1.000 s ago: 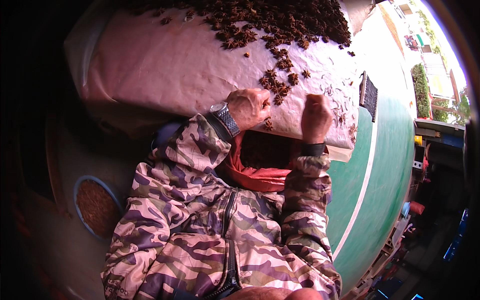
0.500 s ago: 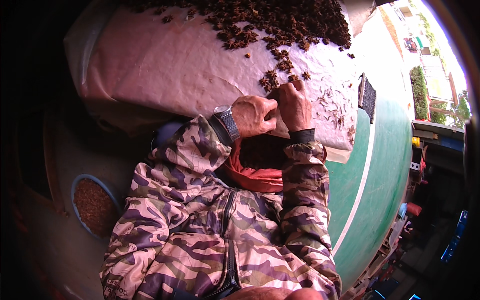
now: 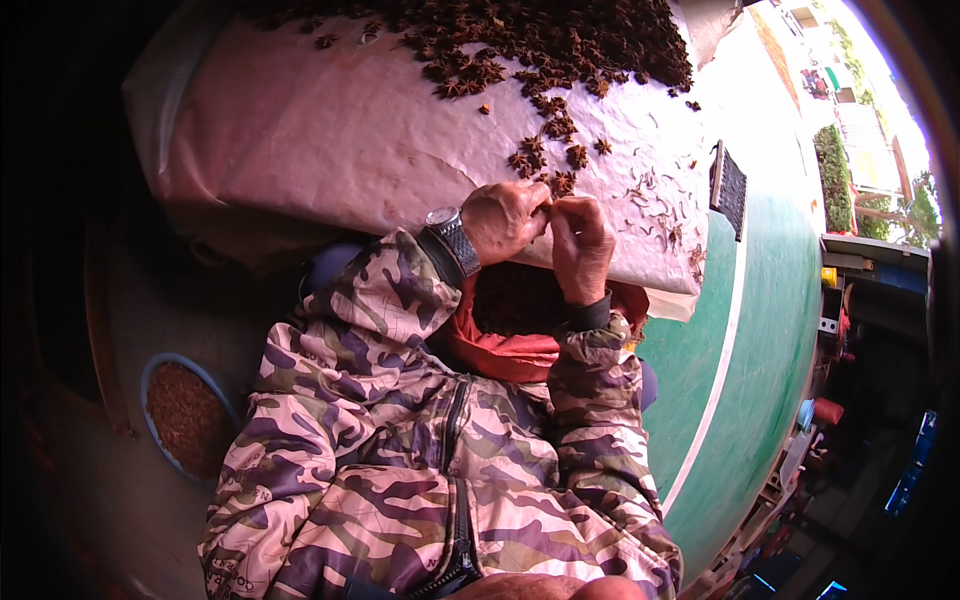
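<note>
My left hand point(image 3: 503, 222), with a metal watch point(image 3: 456, 241) on its wrist, is closed in a pinch at the near edge of the covered table. Close against it, my right hand point(image 3: 582, 250) is also closed, fingertips curled toward the left ones. What the fingers pinch is too small and covered to make out. Just beyond the fingertips lie several loose star anise pods point(image 3: 562, 182). A large dark heap of star anise point(image 3: 560, 45) covers the far part of the table. Below my hands, a red bag point(image 3: 505, 355) stands open in front of me, its inside dark.
Pale sheeting point(image 3: 330, 150) covers the table, with small pale curved bits point(image 3: 655, 205) scattered at right. A blue-rimmed basin point(image 3: 190, 415) of brown pieces stands on the floor at left. A dark mesh tray point(image 3: 728, 190) lies right, on green flooring point(image 3: 690, 370) with a white line.
My right hand has drawn nearer to me and slightly left, its fingertips now beside the left hand's. Beyond the fingertips, more star anise pods now show.
</note>
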{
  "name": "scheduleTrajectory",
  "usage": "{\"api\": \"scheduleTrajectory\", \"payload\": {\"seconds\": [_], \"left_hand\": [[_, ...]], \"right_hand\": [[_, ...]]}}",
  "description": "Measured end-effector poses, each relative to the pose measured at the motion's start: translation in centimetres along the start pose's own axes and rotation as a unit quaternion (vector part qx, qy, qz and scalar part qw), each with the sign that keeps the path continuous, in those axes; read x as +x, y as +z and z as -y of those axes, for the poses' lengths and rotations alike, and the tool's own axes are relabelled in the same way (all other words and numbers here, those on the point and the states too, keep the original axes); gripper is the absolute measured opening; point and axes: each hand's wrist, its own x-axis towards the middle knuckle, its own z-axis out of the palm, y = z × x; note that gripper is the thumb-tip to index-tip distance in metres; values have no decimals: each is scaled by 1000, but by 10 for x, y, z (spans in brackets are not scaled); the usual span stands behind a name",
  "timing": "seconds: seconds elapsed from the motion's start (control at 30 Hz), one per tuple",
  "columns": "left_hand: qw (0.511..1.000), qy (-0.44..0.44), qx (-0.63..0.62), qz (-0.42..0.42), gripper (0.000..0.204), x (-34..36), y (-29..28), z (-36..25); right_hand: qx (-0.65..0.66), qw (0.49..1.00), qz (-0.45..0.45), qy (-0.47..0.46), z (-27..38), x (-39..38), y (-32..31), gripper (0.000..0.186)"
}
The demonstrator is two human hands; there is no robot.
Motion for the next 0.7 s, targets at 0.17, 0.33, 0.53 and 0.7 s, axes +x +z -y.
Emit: {"api": "scheduleTrajectory", "payload": {"seconds": [0.17,0.33,0.53,0.7], "left_hand": [[997,53,63,-9,16,0,4,-4],[991,115,63,-36,16,-2,6,0],[991,122,52,-24,19,-1,7,-3],[995,93,25,-17,17,-3,14,-3]], "right_hand": [[39,998,-39,35,-14,-8,5,10],[112,989,-64,76,2,-2,5,9],[17,998,-61,-5,2,3,-2,9],[149,984,-55,77,7,4,-12,9]]}}
